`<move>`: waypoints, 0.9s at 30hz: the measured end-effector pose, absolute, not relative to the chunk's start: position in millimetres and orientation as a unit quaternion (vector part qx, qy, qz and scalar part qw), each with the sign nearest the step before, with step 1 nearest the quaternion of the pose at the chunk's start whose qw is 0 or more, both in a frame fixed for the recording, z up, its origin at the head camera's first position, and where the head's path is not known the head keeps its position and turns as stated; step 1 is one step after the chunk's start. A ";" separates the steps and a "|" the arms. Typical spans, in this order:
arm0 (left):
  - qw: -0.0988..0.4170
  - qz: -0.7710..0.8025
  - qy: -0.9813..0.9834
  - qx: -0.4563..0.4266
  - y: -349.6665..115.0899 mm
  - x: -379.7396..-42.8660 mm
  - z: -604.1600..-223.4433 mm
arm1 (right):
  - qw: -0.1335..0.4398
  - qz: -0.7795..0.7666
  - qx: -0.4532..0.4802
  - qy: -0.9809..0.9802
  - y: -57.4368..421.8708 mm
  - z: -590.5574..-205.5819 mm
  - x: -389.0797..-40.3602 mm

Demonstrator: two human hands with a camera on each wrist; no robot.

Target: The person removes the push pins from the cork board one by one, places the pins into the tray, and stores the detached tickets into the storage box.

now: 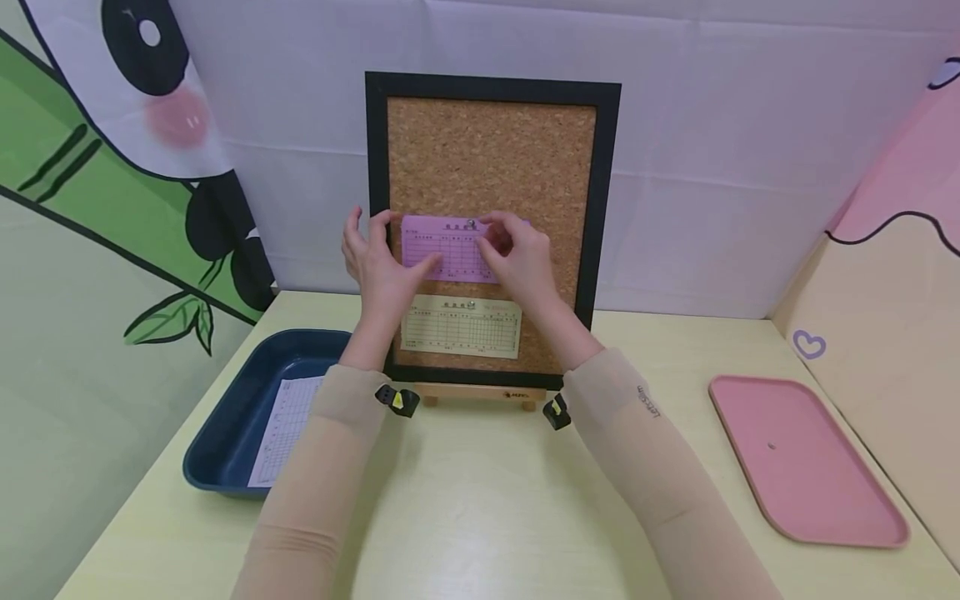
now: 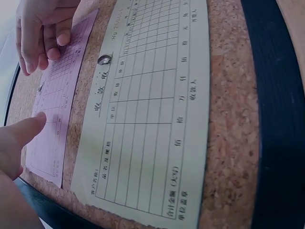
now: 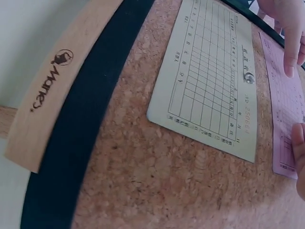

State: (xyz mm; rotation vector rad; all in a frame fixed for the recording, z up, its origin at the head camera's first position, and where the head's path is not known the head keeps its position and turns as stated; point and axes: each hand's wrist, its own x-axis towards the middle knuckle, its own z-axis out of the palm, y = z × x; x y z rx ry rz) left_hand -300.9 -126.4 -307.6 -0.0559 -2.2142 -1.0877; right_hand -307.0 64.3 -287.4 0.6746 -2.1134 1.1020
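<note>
A pink receipt slip (image 1: 450, 267) lies against a black-framed cork board (image 1: 491, 158), with a round metal pushpin (image 1: 471, 223) at its top edge. My left hand (image 1: 386, 271) is at the slip's left end, its extended thumb resting on the paper. At the right end is my right hand (image 1: 521, 254), fingers loosely bent over the slip; the left wrist view shows the pin apart from those fingers. Below hangs a pale yellow receipt slip (image 2: 143, 109), held by another metal pushpin (image 2: 104, 59). The right wrist view shows both slips edge-on to one another with cork between.
The board stands on a wooden easel (image 1: 480, 393) against a cloth backdrop. At left, a dark blue tray (image 1: 217, 442) holds white printed slips (image 1: 285, 429), partly hidden by the left sleeve. A pink tray (image 1: 817, 467) with a small metal object (image 1: 772, 446) lies at right.
</note>
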 end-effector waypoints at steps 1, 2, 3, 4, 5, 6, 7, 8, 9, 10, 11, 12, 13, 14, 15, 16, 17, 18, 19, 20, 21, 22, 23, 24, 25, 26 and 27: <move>0.330 -0.414 -0.848 -0.021 -126.1 -301.5 -306.8 | 0.326 0.416 0.259 -0.808 63.4 -286.2 -308.2; 0.330 -0.413 -0.848 -0.022 -125.8 -302.0 -305.9 | 0.326 0.412 0.260 -0.810 62.5 -285.1 -309.3; 0.329 -0.414 -0.849 -0.022 -125.5 -302.5 -304.9 | 0.325 0.408 0.260 -0.813 61.7 -284.2 -310.4; 0.328 -0.413 -0.849 -0.022 -125.4 -303.3 -304.0 | 0.326 0.403 0.261 -0.814 61.1 -283.3 -311.4; 0.325 -0.413 -0.850 -0.021 -125.4 -303.9 -303.2 | 0.327 0.401 0.260 -0.815 60.6 -282.6 -312.2; 0.324 -0.412 -0.851 -0.021 -125.7 -304.5 -302.4 | 0.327 0.401 0.258 -0.816 60.2 -282.0 -313.1; 0.323 -0.412 -0.852 -0.021 -125.8 -305.0 -301.5 | 0.329 0.399 0.257 -0.817 60.0 -281.3 -313.9; 0.321 -0.411 -0.853 -0.021 -126.2 -305.6 -300.9 | 0.331 0.398 0.255 -0.817 59.8 -280.6 -314.7; 0.319 -0.410 -0.854 -0.020 -126.7 -306.2 -300.4 | 0.331 0.398 0.253 -0.817 59.8 -280.1 -315.5; 0.317 -0.409 -0.856 -0.019 -127.3 -306.8 -300.1 | 0.332 0.397 0.251 -0.818 59.8 -279.7 -316.2; 0.314 -0.409 -0.857 -0.018 -127.8 -307.2 -299.7 | 0.333 0.396 0.248 -0.819 59.9 -279.4 -317.1; 0.311 -0.408 -0.858 -0.018 -128.3 -307.8 -299.4 | 0.332 0.394 0.245 -0.821 59.9 -279.1 -317.9; 0.308 -0.408 -0.859 -0.018 -128.6 -308.1 -299.0 | 0.333 0.392 0.242 -0.823 60.0 -278.7 -318.5; 0.304 -0.408 -0.860 -0.017 -129.1 -308.5 -299.0 | 0.331 0.391 0.239 -0.825 60.1 -278.7 -319.0; 0.302 -0.409 -0.861 -0.017 -129.4 -308.8 -298.8 | 0.330 0.388 0.237 -0.827 60.1 -278.6 -319.3; 0.300 -0.409 -0.861 -0.018 -129.7 -309.1 -298.6 | 0.330 0.384 0.234 -0.830 60.2 -278.5 -319.5; 0.298 -0.409 -0.862 -0.018 -129.8 -309.3 -298.5 | 0.329 0.381 0.233 -0.832 60.1 -278.4 -319.7; 0.297 -0.410 -0.862 -0.018 -129.9 -309.2 -298.3 | 0.328 0.377 0.233 -0.834 59.9 -278.1 -319.6; 0.297 -0.410 -0.862 -0.019 -129.9 -309.1 -298.2 | 0.327 0.373 0.232 -0.837 59.6 -277.9 -319.4; 0.298 -0.411 -0.861 -0.021 -129.9 -309.1 -298.1 | 0.327 0.368 0.231 -0.839 59.3 -277.8 -319.4; 0.299 -0.412 -0.860 -0.022 -129.9 -308.9 -298.1 | 0.327 0.364 0.230 -0.841 58.8 -277.5 -319.3; 0.300 -0.413 -0.860 -0.023 -129.8 -308.6 -298.2 | 0.327 0.360 0.228 -0.843 58.3 -277.2 -319.3; 0.300 -0.414 -0.859 -0.024 -129.8 -308.1 -298.3 | 0.327 0.356 0.226 -0.845 57.7 -276.9 -319.4; 0.300 -0.417 -0.858 -0.025 -129.7 -307.7 -298.5 | 0.327 0.353 0.223 -0.848 57.1 -276.8 -319.6; 0.300 -0.420 -0.856 -0.027 -129.7 -307.4 -298.8 | 0.327 0.349 0.220 -0.850 56.4 -276.6 -319.7; 0.299 -0.422 -0.855 -0.028 -129.8 -307.0 -299.2 | 0.327 0.347 0.217 -0.852 55.8 -276.5 -320.0; 0.297 -0.424 -0.855 -0.027 -129.8 -306.7 -299.6 | 0.327 0.346 0.214 -0.853 55.3 -276.2 -320.1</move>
